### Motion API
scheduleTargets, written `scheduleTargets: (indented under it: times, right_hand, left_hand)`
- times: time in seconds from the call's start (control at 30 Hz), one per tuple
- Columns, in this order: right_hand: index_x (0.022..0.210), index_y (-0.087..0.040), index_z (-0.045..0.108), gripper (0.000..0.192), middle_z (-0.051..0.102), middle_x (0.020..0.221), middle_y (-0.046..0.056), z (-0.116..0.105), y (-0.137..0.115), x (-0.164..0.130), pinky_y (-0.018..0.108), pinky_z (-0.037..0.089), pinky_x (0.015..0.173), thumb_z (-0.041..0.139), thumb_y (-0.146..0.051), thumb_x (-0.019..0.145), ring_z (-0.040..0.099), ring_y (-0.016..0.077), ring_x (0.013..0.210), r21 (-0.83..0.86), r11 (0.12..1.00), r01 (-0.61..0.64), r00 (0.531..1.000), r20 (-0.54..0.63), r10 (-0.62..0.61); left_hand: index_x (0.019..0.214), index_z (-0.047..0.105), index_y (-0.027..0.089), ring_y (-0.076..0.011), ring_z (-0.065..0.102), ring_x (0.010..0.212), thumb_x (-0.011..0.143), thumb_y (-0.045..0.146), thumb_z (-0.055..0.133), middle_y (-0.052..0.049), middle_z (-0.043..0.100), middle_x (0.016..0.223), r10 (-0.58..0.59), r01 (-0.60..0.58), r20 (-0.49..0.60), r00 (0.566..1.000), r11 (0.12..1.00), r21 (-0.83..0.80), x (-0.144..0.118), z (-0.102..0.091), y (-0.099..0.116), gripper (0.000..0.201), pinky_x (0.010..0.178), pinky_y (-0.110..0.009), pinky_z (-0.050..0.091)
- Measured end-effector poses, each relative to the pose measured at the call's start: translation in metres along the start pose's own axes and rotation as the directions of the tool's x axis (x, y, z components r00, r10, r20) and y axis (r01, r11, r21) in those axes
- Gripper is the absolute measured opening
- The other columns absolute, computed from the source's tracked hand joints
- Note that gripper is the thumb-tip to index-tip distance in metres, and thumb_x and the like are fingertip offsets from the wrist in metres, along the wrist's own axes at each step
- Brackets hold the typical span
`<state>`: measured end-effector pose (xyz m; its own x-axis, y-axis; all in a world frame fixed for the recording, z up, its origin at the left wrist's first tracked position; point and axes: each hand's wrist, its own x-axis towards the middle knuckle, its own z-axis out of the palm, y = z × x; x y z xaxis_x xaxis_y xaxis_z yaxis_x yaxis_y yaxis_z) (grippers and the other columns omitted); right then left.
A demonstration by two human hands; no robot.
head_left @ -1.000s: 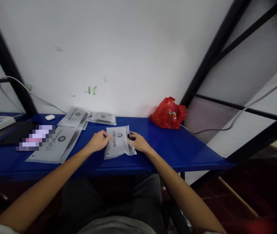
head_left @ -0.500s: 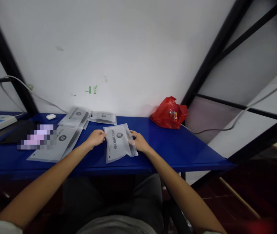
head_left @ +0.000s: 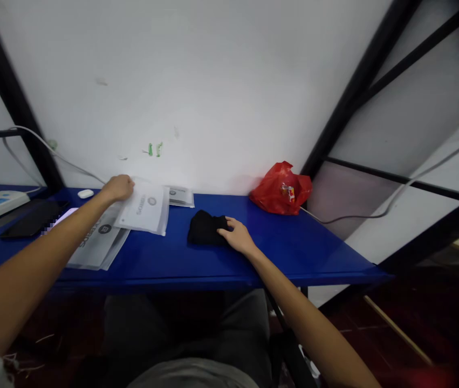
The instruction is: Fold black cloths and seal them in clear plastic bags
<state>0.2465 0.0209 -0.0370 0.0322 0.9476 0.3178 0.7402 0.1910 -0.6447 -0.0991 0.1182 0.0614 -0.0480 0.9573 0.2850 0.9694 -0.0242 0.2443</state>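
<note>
Reaching out to the far left of the black cloth bundle [head_left: 206,228], the left hand [head_left: 118,188] now grips the top edge of a grey zip pouch [head_left: 145,207], fingers closed on it; half a second ago both hands held that pouch in the middle of the blue bench [head_left: 294,245], and the cloth was not to be seen. The pouch has travelled away from the centre and lies left of the cloth, partly over another pouch. The right hand [head_left: 237,237] rests on the bench with its fingers loosely curled, the tips touching the right edge of the cloth; it pinches nothing that can be made out.

Whether the held pouch has anything in it cannot be told. The red plastic bag [head_left: 281,188], right of the cloth and against the wall, shows a small printed packet inside.

Three pouches can be counted: the held one, a larger pouch [head_left: 95,245] under it to the left of the cloth, and a small pouch [head_left: 180,196] behind the cloth by the wall. There is one cloth bundle, one red bag, one white earbud case [head_left: 86,193] and one dark tablet [head_left: 31,218], both far left of the cloth.
</note>
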Motion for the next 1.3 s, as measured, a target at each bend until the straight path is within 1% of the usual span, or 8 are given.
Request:
scheduleTargets:
  times: [0.13,0.27,0.4,0.53,0.67,1.0,1.17,1.3]
  right_hand:
    - [0.082,-0.018,0.072,0.019,0.06,0.123,0.012,0.004,0.001,-0.002,0.042,0.04,0.101,0.06,-0.032,0.078,0.053,0.0257,0.117,-0.058,0.997,0.06,0.998,0.003,-0.059]
    - [0.097,-0.016,0.069,0.031,0.06,0.123,0.014,0.003,0.005,-0.004,0.041,0.038,0.102,0.053,-0.04,0.084,0.053,0.0245,0.118,-0.089,0.992,0.092,0.992,-0.074,-0.099]
    - [0.111,-0.015,0.063,0.037,0.059,0.125,0.014,-0.009,0.021,-0.002,0.041,0.035,0.105,0.048,-0.038,0.088,0.051,0.0231,0.121,-0.178,0.978,0.111,0.99,-0.07,-0.125]
    - [0.119,-0.011,0.059,0.044,0.053,0.131,0.017,-0.023,0.049,0.003,0.042,0.033,0.107,0.048,-0.04,0.088,0.044,0.0263,0.127,-0.337,0.939,0.069,0.997,-0.004,-0.075]
    - [0.124,-0.01,0.055,0.047,0.047,0.136,0.018,-0.026,0.069,0.005,0.044,0.029,0.109,0.046,-0.04,0.089,0.039,0.0285,0.13,-0.396,0.918,0.012,0.999,0.032,0.001]
    - [0.128,-0.011,0.052,0.047,0.044,0.139,0.017,-0.025,0.058,-0.002,0.045,0.027,0.109,0.045,-0.038,0.09,0.037,0.0285,0.132,-0.431,0.902,-0.016,0.997,0.059,0.046]
    - [0.128,-0.01,0.052,0.047,0.045,0.138,0.017,-0.026,0.056,-0.004,0.044,0.029,0.109,0.044,-0.036,0.09,0.039,0.0278,0.131,-0.427,0.904,-0.014,0.997,0.057,0.043]
    - [0.126,-0.013,0.054,0.045,0.048,0.136,0.016,-0.025,0.059,-0.003,0.043,0.03,0.108,0.046,-0.036,0.089,0.042,0.0271,0.129,-0.413,0.91,-0.014,0.999,0.03,0.029]
  left_hand:
    - [0.114,0.052,0.006,-0.0366,0.05,0.111,0.09,0.031,0.036,-0.026,0.054,0.12,0.038,-0.016,-0.093,0.995,0.974,0.225,-0.023,0.007,0.014,0.039,0.083,-0.046,0.044]
    - [0.117,0.051,0.01,-0.0327,0.047,0.113,0.091,0.036,0.035,-0.019,0.053,0.122,0.348,-0.345,0.049,0.936,0.883,0.319,-0.07,0.035,0.037,0.04,0.088,-0.043,0.042]
    - [0.113,0.056,0.011,-0.0334,0.047,0.112,0.092,0.036,0.033,-0.02,0.053,0.121,0.388,-0.416,0.151,0.909,0.847,0.33,-0.092,0.052,0.043,0.04,0.086,-0.045,0.042]
    - [0.12,0.053,0.012,-0.0325,0.044,0.118,0.091,0.031,0.035,-0.019,0.051,0.127,0.383,-0.399,0.115,0.917,0.892,0.214,-0.094,0.061,0.053,0.039,0.093,-0.046,0.038]
    - [0.132,0.044,0.012,-0.0297,0.037,0.129,0.092,0.036,0.032,-0.018,0.041,0.141,0.475,-0.473,0.132,0.87,0.88,-0.043,-0.101,0.083,0.075,0.048,0.103,-0.043,0.031]
    - [0.133,0.043,0.009,-0.0284,0.029,0.135,0.092,0.035,0.026,-0.017,0.037,0.144,0.434,-0.41,0.179,0.883,0.899,-0.155,-0.107,0.112,0.08,0.052,0.109,-0.043,0.024]
    - [0.131,0.045,0.006,-0.0273,0.036,0.13,0.092,0.027,0.029,-0.017,0.042,0.139,0.434,-0.424,0.034,0.9,0.893,-0.151,-0.111,0.105,0.081,0.047,0.107,-0.04,0.029]
    - [0.13,0.046,0.013,-0.0261,0.043,0.118,0.09,0.018,0.031,-0.014,0.051,0.128,0.513,-0.536,-0.19,0.837,0.839,-0.095,-0.125,0.093,0.098,0.043,0.098,-0.041,0.037]
